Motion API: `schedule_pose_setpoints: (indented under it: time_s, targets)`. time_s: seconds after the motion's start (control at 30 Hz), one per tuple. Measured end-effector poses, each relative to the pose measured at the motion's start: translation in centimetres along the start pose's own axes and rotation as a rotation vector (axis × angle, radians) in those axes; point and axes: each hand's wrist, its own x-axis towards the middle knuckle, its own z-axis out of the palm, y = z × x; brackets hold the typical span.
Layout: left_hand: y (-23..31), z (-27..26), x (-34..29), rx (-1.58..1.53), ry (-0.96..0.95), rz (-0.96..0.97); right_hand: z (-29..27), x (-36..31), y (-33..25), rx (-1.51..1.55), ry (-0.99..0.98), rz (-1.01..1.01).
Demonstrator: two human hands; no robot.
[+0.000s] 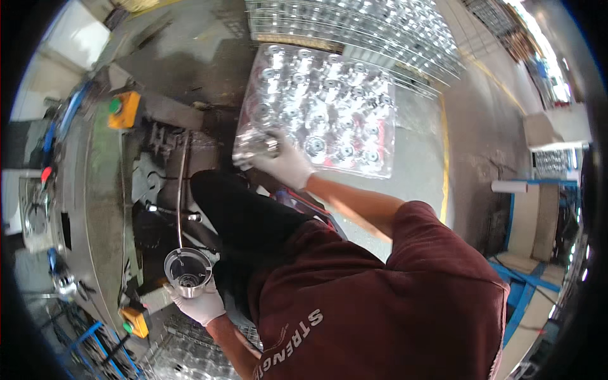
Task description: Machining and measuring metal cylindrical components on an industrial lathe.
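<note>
Where L hand (201, 305) grips, rnd mtl cup (188, 271) gleams

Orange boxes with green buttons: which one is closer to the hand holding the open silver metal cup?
The lower orange box with a green button, near the white-gloved left hand. The other orange box sits far higher in the picture.

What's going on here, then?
A person in a dark red shirt is at work. The gloved left hand holds a round metal cup, its open end facing the camera. The gloved right hand seems to grip a blurred shiny piece by the lower-left corner of a clear tray bearing rows of shiny round parts.
</note>
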Motion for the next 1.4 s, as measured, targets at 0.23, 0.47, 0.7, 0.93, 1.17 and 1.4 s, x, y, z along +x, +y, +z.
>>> schedule_pose_setpoints:
  time_s: [0.23, 0.47, 0.7, 0.93, 1.17, 1.4]
  targets:
    - [-1.5, 5.7, 0.5, 0.069, 0.024, -0.073, -24.3, -0.8, 9.4, -0.873, 0.458, 0.219]
    - [-1.7, 10.2, 1.4, 0.851, -0.306, 0.340, -29.8, 0.5, 13.5, -1.245, 0.100, 0.467]
    - [2.2, 9.8, 2.5, -0.476, -0.259, -0.107, -34.5, 3.8, 21.8, -1.271, 0.036, 0.314]
    - [4.9, 8.6, 2.7, -0.694, -0.170, -0.036, -32.0, 3.8, 25.0, -1.180, -0.103, 0.339]
    - [13.6, 6.8, 4.9, -0.745, -0.278, 0.323, -30.5, 8.8, 20.3, -0.948, -0.114, 0.339]
    - [21.1, 7.8, 19.0, -0.617, -0.144, 0.337, -10.0, 8.6, 7.0, -0.557, -0.418, -0.098]
